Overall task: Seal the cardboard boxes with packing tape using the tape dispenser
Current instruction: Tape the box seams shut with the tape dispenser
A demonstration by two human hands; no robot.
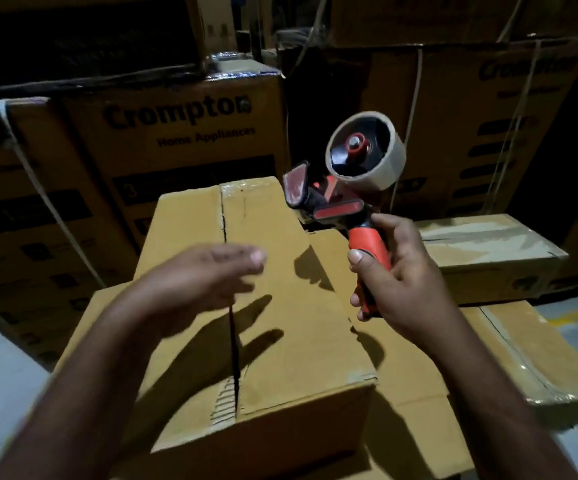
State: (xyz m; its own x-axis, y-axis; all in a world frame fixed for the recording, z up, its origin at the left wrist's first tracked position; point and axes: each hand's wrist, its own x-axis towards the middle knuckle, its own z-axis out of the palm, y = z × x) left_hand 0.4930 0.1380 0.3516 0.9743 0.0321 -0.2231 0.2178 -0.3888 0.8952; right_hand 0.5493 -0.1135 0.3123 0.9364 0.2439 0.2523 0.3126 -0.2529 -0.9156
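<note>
Nearest me is a plain brown cardboard box (291,341). Its long axis runs away from me, and the centre seam between its top flaps gapes dark and untaped along most of its length. A short glossy strip covers the seam at the far edge only. This box sits on a wider brown cardboard box (415,403).

My left hand (208,278) is above the seam, palm down and fingers stretched out to the right. It holds nothing, it is blurred, and its shadow falls on the flap below.

My right hand (398,271) is to the right of the box, with fingers and thumb wrapped around the orange grip of the one red-and-black tape dispenser (357,202). The dispenser stands up and away from my fist. Its flap end points left, just beside the box's far right edge, and its single roll of pale tape (367,148) is at the upper far end.

Beyond that hand lies one flat brown box with a taped top (488,244). Further back stand stacked printed cartons (176,133) marked "Crompton Home Appliances", some bound with straps; I cannot count them in the dark.
</note>
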